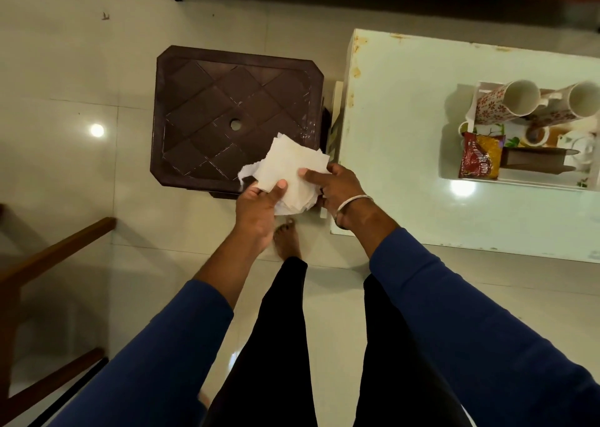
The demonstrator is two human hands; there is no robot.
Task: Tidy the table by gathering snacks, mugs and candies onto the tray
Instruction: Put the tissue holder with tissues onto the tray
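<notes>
Both hands hold a bundle of white paper tissues (285, 166) over the front right corner of a brown plastic stool. My left hand (259, 209) grips the bundle's lower edge and my right hand (337, 189) pinches its right side. On the pale table at the right stands a white tray (519, 181). It carries two floral mugs (506, 101) (581, 101) lying on their sides, a red and yellow snack packet (480, 157), a small cup (535, 136) and a brown box (535, 158).
The brown stool (233, 114) stands on the tiled floor left of the table (406, 134). A wooden chair frame (48, 264) is at the lower left. My legs and a bare foot (285, 238) are below the hands.
</notes>
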